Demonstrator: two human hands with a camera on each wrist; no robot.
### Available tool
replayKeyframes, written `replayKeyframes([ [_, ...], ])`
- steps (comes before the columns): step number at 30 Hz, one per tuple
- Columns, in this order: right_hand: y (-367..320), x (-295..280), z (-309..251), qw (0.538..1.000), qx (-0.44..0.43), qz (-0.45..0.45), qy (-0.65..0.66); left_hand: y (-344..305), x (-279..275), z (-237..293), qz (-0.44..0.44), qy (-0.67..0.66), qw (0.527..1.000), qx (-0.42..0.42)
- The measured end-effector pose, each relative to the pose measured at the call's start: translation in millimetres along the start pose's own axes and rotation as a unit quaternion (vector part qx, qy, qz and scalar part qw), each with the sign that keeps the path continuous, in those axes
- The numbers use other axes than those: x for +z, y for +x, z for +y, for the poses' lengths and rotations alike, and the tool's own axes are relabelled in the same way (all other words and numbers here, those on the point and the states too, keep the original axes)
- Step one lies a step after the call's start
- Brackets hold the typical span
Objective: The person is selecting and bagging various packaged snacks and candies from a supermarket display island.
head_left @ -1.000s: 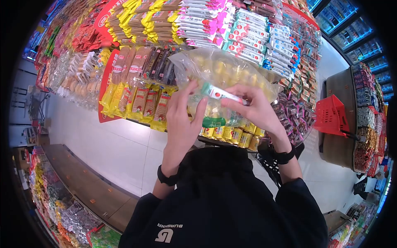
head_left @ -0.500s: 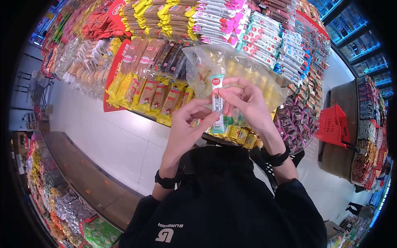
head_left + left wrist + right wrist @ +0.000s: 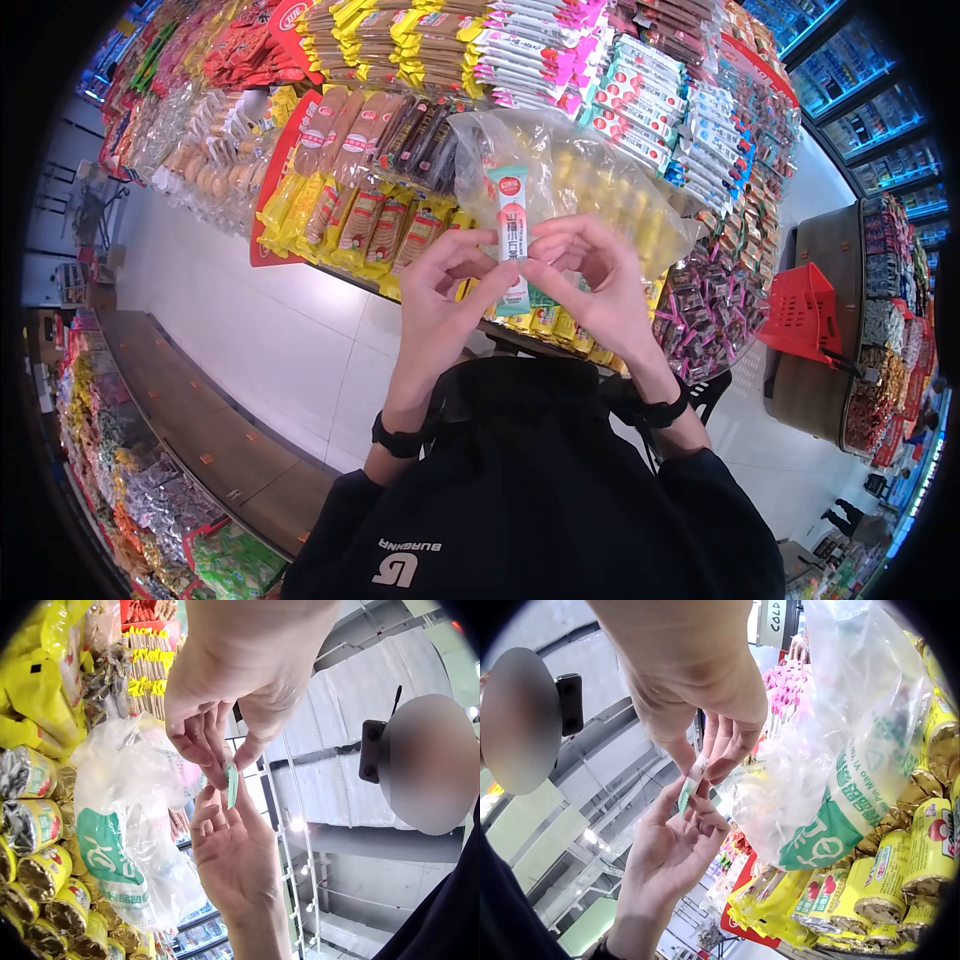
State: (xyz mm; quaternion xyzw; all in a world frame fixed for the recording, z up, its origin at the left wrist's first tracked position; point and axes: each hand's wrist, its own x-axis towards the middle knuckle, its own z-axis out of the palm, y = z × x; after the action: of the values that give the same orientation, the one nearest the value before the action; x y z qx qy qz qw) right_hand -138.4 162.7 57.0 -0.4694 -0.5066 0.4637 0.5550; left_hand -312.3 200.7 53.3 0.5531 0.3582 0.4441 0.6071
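Observation:
A slim wrapped snack bar (image 3: 512, 215), white with pale green ends and red round marks, is held upright in front of the chest. My left hand (image 3: 448, 295) pinches its left edge between thumb and fingers, and my right hand (image 3: 597, 285) pinches the right edge. The thumbs nearly meet on its lower front. In the left wrist view, the bar's green end (image 3: 232, 786) shows edge-on between the hands. Behind the hands, a translucent plastic bag (image 3: 640, 215) with green print (image 3: 817, 832) lies over the display, yellow packs showing through it.
Yellow-wrapped snacks (image 3: 345, 225) and dark sticks (image 3: 415, 140) lie left of the bag. Similar bars (image 3: 635, 105) are stacked behind it. Purple-wrapped pieces (image 3: 705, 300) lie to the right. A red basket (image 3: 800, 310) stands by another counter (image 3: 815, 380) further right.
The bar, tilted sideways a second ago, was turned upright with its printed front facing me. Both hands shifted on it, the right hand's thumb coming lower to meet the left thumb.

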Motion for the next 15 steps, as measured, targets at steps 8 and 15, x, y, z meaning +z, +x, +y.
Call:
replayKeyframes([
  [8,1.1,5.4,1.5,1.000,0.005,0.007,0.022,0.3,-1.2,4.1,-0.002,-0.012,1.000,-0.016],
  [15,1.3,4.8,0.6,0.999,0.001,-0.006,0.035,-1.1,-2.8,3.4,-0.002,-0.013,1.000,-0.017],
])
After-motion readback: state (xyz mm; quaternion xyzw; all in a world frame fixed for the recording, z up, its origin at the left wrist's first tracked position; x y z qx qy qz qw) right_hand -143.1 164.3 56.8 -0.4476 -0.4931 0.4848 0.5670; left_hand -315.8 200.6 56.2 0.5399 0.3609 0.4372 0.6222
